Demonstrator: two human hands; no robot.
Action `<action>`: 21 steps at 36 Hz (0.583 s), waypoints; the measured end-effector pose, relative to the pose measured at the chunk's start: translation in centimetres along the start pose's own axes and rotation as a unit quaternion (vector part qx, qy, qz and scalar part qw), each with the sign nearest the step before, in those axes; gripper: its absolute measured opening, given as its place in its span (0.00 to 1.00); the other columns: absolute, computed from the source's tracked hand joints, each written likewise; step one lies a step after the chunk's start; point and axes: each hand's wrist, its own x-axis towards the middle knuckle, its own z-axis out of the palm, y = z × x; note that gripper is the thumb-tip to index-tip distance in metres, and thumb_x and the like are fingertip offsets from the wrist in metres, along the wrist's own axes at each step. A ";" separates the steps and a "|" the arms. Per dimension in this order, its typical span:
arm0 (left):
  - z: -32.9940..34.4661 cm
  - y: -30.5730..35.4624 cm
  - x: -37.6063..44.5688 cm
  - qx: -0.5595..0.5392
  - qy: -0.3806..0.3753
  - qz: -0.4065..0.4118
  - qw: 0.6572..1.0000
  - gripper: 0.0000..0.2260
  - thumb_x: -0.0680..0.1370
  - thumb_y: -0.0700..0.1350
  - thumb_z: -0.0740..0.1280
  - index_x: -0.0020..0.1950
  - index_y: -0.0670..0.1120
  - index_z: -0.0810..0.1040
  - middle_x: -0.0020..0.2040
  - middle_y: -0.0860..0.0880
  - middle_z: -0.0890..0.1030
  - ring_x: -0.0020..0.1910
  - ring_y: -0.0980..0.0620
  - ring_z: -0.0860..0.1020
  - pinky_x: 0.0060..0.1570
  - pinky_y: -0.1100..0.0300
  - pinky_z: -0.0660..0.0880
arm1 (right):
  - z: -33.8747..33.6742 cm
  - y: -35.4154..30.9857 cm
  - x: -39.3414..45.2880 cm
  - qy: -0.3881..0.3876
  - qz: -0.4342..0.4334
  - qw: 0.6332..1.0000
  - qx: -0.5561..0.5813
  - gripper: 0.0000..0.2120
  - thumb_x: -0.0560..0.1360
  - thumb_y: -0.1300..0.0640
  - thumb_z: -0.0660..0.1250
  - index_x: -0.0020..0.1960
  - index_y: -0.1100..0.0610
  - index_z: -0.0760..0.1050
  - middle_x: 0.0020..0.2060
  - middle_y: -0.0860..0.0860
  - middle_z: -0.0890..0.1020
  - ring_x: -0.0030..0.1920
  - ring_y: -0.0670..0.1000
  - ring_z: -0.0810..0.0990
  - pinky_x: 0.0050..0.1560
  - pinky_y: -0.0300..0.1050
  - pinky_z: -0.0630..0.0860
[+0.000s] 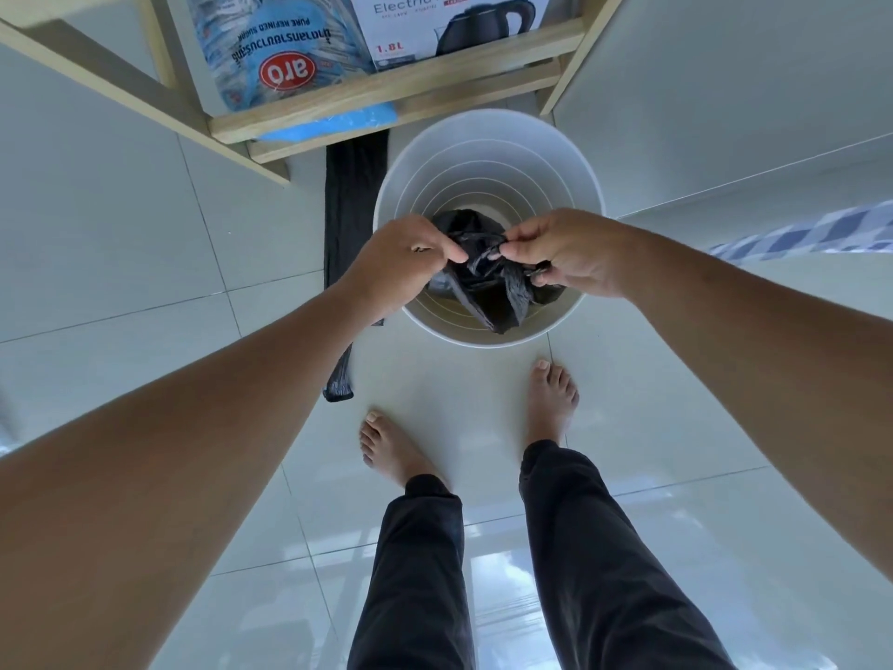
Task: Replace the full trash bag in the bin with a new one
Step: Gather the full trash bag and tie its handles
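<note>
Both your hands are over the white bin [488, 152], pinching the top of the black bag [488, 282] that sits inside it. Left hand [394, 263] and right hand [565, 256] each have fingers clamped on a twisted handle, nearly touching. Another flat black bag [350, 210] lies on the floor [676, 403] just left of the bin, under the shelf [386, 89].

One head-worn camera looks steeply down from above the white bin [488, 157], which sits just above frame centre. The wide lens bends the wooden shelf [386, 96] beyond the bin and takes in bare feet [394, 449] nearer the wearer.
</note>
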 end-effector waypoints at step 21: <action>-3.4 -4.4 -1.2 0.113 0.097 0.002 0.989 0.15 0.82 0.40 0.62 0.37 0.39 0.78 0.35 0.47 0.76 0.40 0.56 0.73 0.49 0.58 0.69 | -2.8 2.7 -1.3 0.140 -0.119 0.939 -0.290 0.07 0.73 0.59 0.73 0.50 0.56 0.85 0.34 0.49 0.82 0.31 0.45 0.79 0.35 0.36 0.73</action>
